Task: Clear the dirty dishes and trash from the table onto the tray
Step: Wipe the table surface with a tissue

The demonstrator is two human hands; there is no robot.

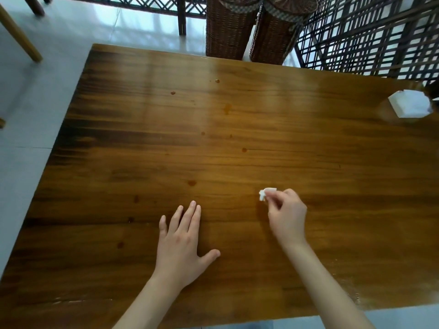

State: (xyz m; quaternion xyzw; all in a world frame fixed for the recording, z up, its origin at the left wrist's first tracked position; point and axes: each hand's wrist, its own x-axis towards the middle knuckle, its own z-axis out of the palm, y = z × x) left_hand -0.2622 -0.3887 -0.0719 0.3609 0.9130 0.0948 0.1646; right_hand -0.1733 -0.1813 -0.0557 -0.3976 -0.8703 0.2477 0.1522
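Observation:
A brown wooden table (237, 129) fills the view. My right hand (287, 217) pinches a small white scrap of tissue (264, 194) between thumb and fingertips, just above the tabletop at the near right. My left hand (183, 245) lies flat on the wood, palm down, fingers spread, holding nothing. Several small dark drops and stains (192, 182) dot the tabletop. No tray and no dishes are in view.
A clear holder with a stack of white napkins (409, 106) stands at the table's right edge. Two wicker baskets (229, 27) stand on the floor behind the far edge, next to a dark lattice screen (370, 34). A wooden chair leg (19, 34) is at far left.

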